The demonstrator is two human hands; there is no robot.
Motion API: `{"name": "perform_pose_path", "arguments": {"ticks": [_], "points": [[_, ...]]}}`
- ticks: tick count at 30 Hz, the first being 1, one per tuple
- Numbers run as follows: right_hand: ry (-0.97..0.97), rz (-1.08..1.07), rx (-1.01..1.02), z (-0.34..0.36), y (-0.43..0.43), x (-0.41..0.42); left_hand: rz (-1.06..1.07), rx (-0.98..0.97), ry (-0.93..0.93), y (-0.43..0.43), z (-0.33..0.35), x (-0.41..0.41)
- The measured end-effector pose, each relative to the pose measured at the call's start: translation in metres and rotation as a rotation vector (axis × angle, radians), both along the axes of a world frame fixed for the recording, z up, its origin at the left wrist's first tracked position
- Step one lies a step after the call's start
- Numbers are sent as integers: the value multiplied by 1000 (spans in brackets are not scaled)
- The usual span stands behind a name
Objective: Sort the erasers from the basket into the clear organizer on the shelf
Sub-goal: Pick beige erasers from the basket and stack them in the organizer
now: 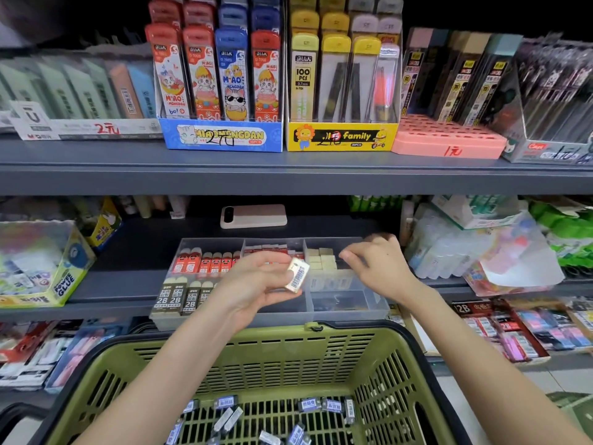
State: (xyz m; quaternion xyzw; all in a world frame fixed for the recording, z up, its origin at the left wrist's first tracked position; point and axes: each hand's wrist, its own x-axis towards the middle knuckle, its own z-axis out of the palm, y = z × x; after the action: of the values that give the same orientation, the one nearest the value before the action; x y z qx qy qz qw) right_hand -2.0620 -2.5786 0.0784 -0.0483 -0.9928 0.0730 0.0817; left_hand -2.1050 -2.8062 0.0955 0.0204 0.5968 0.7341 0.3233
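The clear organizer (349, 311) sits on the middle shelf, holding red erasers (205, 263), black 2B erasers (175, 300) and pale yellow erasers (322, 260) in separate compartments. My left hand (256, 284) is over its centre and holds a wrapped eraser (297, 275) with a barcode showing. My right hand (375, 264) hovers over the back right compartment beside the yellow erasers, fingers curled; I cannot tell if it holds anything. Below, the green basket (263, 358) contains several blue-and-white wrapped erasers (309, 404).
A pink phone (253, 216) lies on the shelf behind the organizer. A glue box (41, 271) stands to the left and plastic-wrapped packs (475, 248) to the right. The shelf above carries pencil-lead display boxes (224, 136). More stationery fills the lower shelf.
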Motion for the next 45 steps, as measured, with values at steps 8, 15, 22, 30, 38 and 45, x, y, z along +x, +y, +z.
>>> {"name": "perform_pose_path", "arguments": {"ticks": [8,15,22,30,38,45], "points": [[-39,188,-683,32,-45,18,-53,-29,268,14,1,9],[208,-170,-268,30,3,-5,-82,-573,1046,10,-11,9],[28,-73,141,-8,8,-22,-286,-894,1341,-1,-35,16],[-133,35,33,-14,13,-22,-339,-956,1394,-1,-44,16],[332,108,69,-3,-20,27,-184,-843,1452,-22,-38,31],[205,308,-286,-32,-84,106,-102,-763,1508,-69,-59,63]]}}
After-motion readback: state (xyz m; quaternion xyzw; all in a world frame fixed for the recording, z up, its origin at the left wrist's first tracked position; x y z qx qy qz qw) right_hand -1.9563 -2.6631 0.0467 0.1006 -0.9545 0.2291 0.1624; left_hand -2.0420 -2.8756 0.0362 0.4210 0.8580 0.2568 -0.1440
